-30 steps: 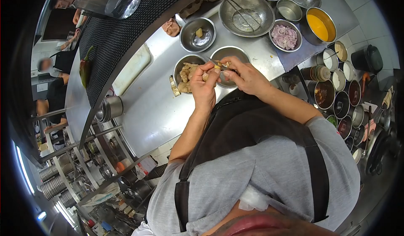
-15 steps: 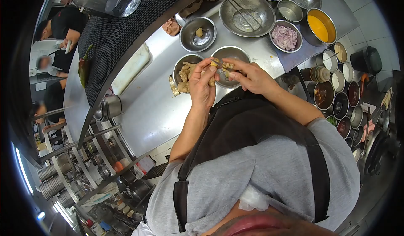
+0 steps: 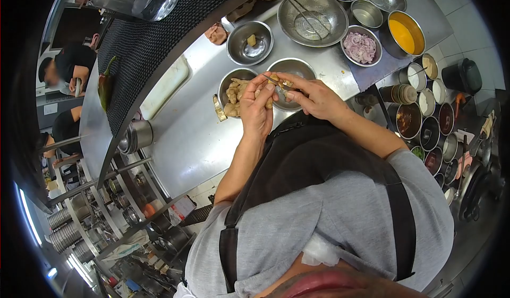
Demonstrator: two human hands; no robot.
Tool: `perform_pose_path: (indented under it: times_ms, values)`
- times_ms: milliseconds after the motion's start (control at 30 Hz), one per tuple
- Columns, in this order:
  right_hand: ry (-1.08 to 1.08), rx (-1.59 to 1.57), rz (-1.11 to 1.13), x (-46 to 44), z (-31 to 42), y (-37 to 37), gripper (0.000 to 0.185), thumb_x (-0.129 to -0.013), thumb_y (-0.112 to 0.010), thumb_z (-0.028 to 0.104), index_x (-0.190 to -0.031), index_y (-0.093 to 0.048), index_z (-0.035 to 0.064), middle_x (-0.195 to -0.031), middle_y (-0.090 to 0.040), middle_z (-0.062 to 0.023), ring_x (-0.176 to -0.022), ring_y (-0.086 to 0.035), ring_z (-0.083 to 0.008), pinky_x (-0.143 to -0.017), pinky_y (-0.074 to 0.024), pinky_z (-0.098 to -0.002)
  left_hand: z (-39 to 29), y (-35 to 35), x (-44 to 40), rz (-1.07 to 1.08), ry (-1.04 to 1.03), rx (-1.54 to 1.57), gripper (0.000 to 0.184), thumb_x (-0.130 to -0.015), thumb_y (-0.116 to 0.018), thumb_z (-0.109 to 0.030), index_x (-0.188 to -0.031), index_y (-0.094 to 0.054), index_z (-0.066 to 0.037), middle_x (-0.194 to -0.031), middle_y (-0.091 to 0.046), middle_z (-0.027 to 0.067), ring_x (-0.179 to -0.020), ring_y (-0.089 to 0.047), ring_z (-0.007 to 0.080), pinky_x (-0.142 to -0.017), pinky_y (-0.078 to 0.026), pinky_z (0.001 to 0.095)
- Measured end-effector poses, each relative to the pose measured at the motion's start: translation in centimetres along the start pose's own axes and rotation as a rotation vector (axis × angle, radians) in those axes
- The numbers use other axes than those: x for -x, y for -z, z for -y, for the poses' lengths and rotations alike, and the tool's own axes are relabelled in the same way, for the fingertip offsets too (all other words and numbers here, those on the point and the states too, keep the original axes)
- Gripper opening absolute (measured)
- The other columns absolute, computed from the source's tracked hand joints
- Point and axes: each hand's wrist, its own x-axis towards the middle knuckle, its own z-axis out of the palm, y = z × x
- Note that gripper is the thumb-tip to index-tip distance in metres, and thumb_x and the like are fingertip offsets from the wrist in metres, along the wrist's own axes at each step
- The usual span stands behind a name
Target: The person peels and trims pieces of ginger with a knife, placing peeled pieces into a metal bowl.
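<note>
My left hand [image 3: 257, 102] is closed on a piece of ginger [image 3: 273, 81], pinched between thumb and fingers. My right hand [image 3: 314, 100] grips a small peeler or knife [image 3: 281, 85], its blade against the ginger; the fingers hide most of the tool. Below my hands sits a metal bowl [image 3: 302, 67] with scraps in it. To its left a second metal bowl [image 3: 242, 74] holds unpeeled ginger [image 3: 232, 93], partly behind my left hand. Above these, another bowl [image 3: 234, 47] contains one pale peeled piece [image 3: 251, 40].
A perforated bowl [image 3: 290, 19] with tongs, a bowl of sliced onion [image 3: 360, 48] and a pot of yellow liquid [image 3: 405, 33] stand upper right. Sauce containers line the right. A shelf with a black mat [image 3: 159, 40] overhangs the left. Co-workers [image 3: 69, 67] are beyond it.
My hands stay over the bowl, with small shifts of the fingers, ginger and tool. The co-workers at the far left have changed position.
</note>
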Motion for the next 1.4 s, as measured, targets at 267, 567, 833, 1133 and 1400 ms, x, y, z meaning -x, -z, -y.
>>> perform_pose_path:
  times_ms: [267,567,833,1133,1400]
  values:
    - [0.038,-0.007,-0.028,0.1,-0.7,-0.5,0.051,-0.093,-0.053,0.015,-0.142,-0.040,0.0134,-0.070,-0.059,-0.0041,-0.044,-0.048,-0.0085,-0.047,-0.0434,-0.0261,0.5,0.5,0.0,-0.026,-0.050,-0.062,0.027,-0.086,-0.060,0.003,-0.113,-0.060,0.004,-0.105,-0.061,0.0097,-0.085,-0.056,0.0133,-0.068,-0.046,0.0260]
    - [0.049,0.045,-0.042,-0.1,-0.2,-0.6,0.045,-0.092,-0.054,0.016,-0.135,-0.044,0.0087,-0.121,-0.060,-0.0136,-0.089,-0.064,-0.0298,-0.081,-0.0492,-0.0373,0.5,0.2,0.3,-0.049,-0.134,-0.096,0.020,-0.086,-0.060,0.006,-0.105,-0.064,0.003,-0.097,-0.063,0.0112,-0.078,-0.057,0.0147,-0.069,-0.046,0.0256]
    - [-0.064,-0.025,-0.091,-0.3,0.1,-0.7,0.033,-0.094,-0.051,0.020,-0.125,-0.049,0.0076,-0.099,-0.065,-0.0141,-0.083,-0.065,-0.0324,-0.075,-0.0487,-0.0414,1.1,0.0,0.7,-0.051,-0.111,-0.110,0.023,-0.084,-0.061,0.007,-0.106,-0.063,0.002,-0.100,-0.064,0.0122,-0.080,-0.058,0.0148,-0.070,-0.046,0.0254]
    - [-0.283,-0.408,-0.018,-0.3,-0.5,0.8,0.035,-0.097,-0.047,0.016,-0.130,-0.046,0.0074,-0.087,-0.064,-0.0079,-0.046,-0.052,-0.0086,-0.042,-0.0409,-0.0223,0.0,1.4,-0.7,-0.065,0.082,-0.003,0.033,-0.085,-0.057,0.005,-0.118,-0.055,0.003,-0.106,-0.064,0.0142,-0.095,-0.062,0.0203,-0.069,-0.046,0.0247]
    - [-0.183,-0.188,0.009,0.1,-0.6,0.1,0.046,-0.095,-0.050,0.018,-0.139,-0.043,0.0078,-0.083,-0.066,-0.0086,-0.048,-0.055,-0.0113,-0.050,-0.0480,-0.0270,-0.5,1.8,-1.2,-0.135,0.196,0.128,0.029,-0.085,-0.058,0.004,-0.114,-0.055,0.005,-0.104,-0.063,0.0132,-0.097,-0.063,0.0235,-0.069,-0.048,0.0255]
